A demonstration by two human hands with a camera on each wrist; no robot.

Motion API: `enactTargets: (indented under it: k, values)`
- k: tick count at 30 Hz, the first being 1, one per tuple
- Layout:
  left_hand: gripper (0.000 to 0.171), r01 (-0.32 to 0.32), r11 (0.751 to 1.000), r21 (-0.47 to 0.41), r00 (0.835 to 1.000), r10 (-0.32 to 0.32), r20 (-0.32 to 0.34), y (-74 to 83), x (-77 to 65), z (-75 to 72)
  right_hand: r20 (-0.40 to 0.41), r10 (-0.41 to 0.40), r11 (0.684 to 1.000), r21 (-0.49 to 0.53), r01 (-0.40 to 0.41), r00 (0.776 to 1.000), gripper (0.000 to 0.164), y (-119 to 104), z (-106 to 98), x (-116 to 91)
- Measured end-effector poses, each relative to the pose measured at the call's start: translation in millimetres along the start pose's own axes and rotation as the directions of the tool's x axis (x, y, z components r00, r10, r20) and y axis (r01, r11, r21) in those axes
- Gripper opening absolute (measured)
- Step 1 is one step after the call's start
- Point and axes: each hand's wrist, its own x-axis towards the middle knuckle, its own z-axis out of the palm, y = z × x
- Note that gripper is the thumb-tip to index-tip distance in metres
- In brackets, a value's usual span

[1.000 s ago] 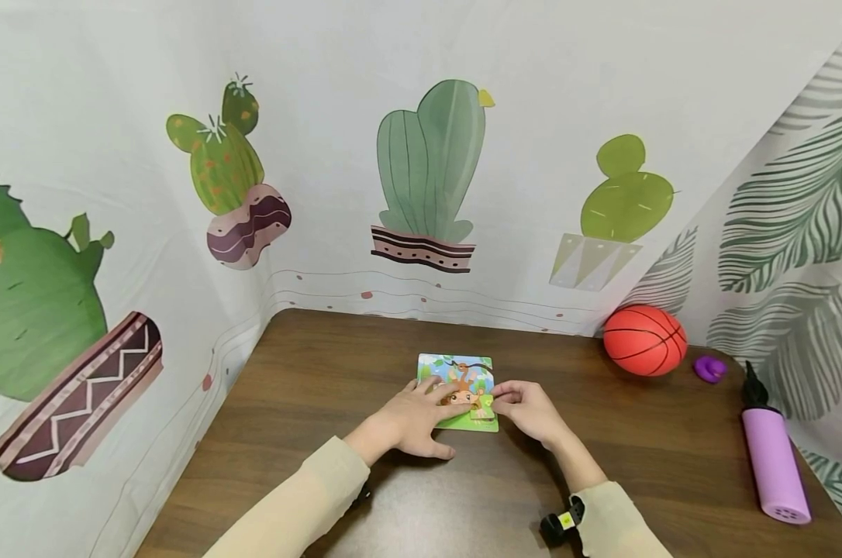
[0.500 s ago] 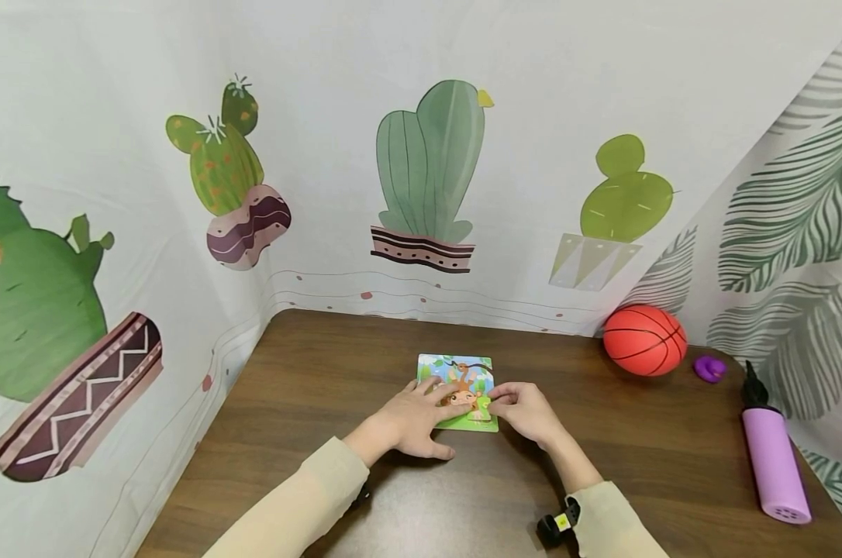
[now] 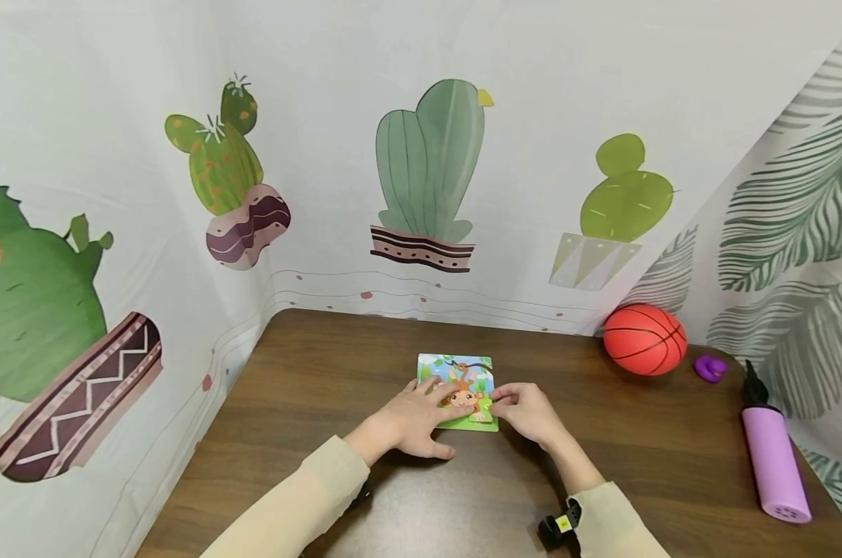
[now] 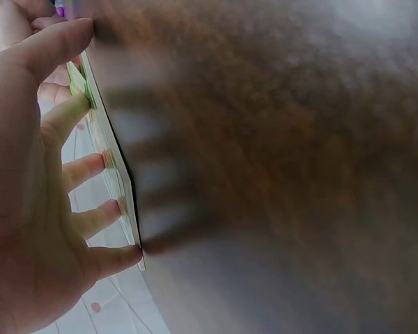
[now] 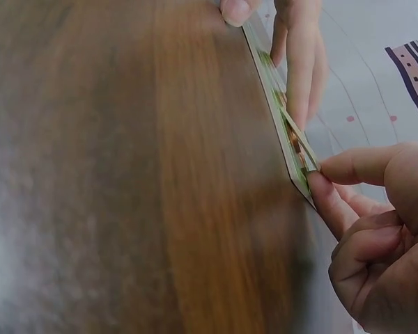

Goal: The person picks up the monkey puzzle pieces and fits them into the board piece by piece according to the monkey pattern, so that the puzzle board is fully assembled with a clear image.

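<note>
A small jigsaw puzzle (image 3: 463, 366) with a monkey picture lies flat on the table. My left hand (image 3: 415, 415) rests on its left and lower part with spread fingers, thumb on the tabletop. Between thumb and index finger, my right hand (image 3: 529, 411) pinches a green puzzle piece (image 3: 484, 411) at the puzzle's lower right corner. The right wrist view shows that puzzle piece (image 5: 301, 142) tilted, its outer edge raised off the board and its inner edge down near the left fingers. Part of the picture is hidden under my left hand.
A red basketball (image 3: 645, 339) and a purple rubber duck (image 3: 710, 369) sit at the table's back right. A lilac hand pump (image 3: 775, 465) with a black nozzle lies along the right edge. Cactus-printed cloth (image 3: 323, 170) hangs behind the brown table (image 3: 337, 349).
My right hand has shifted slightly left with the puzzle piece, which now sits further over the puzzle's lower right corner. My left hand has stayed in place.
</note>
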Motion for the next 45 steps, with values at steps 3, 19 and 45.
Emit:
enactTargets:
  k: [3,19,45]
  values:
    - [0.078,-0.003,1.0,0.012,1.0,0.003,0.005,-0.4,-0.1,0.9,0.0,0.003,1.0,-0.007,-0.003,1.0,0.017,-1.8,1.4,-0.2]
    - [0.079,-0.002,1.0,0.027,1.0,0.002,0.008,0.4,-0.1,0.2,-0.033,0.038,0.999,-0.027,-0.039,0.999,0.016,-3.2,1.6,0.9]
    - [0.092,0.025,1.0,-0.004,1.0,-0.025,0.01,-0.4,1.2,2.7,-0.022,0.055,0.997,-0.045,-0.056,0.998,0.016,-5.3,1.5,4.6]
